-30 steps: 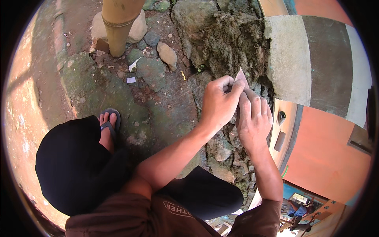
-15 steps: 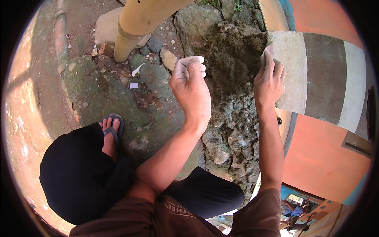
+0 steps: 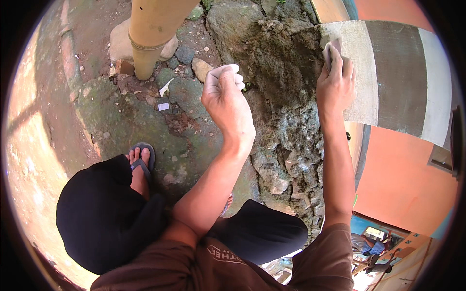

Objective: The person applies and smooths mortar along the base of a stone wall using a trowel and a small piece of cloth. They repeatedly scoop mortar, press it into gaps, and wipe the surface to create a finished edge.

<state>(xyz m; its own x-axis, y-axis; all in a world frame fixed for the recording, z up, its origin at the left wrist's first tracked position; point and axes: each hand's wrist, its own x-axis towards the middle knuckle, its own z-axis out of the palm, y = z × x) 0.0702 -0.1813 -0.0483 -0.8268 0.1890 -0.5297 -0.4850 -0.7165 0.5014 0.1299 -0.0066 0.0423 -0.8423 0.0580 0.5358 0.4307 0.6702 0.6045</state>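
My right hand (image 3: 336, 85) pinches a thin greyish-pink folded sheet (image 3: 336, 46), which looks like sandpaper. It presses the sheet against the pale band (image 3: 361, 68) of a striped light-and-dark surface, near that band's rough left edge. Over the stony ground, my left hand (image 3: 225, 97) is raised with its fingers curled and thumb folded in. White powder coats its fingers, and whatever may lie inside the curl is hidden. It touches neither the striped surface nor the other hand.
A thick bamboo pole (image 3: 148, 46) stands on the ground at the upper left, beside several stones. Rough stonework (image 3: 281, 116) runs between my hands. To the right is an orange wall (image 3: 388, 179). A person in blue (image 3: 376, 247) appears at the lower right.
My right hand, with the sheet, has shifted slightly to the right across the pale band. The left hand stays curled. The whole view has moved a little.
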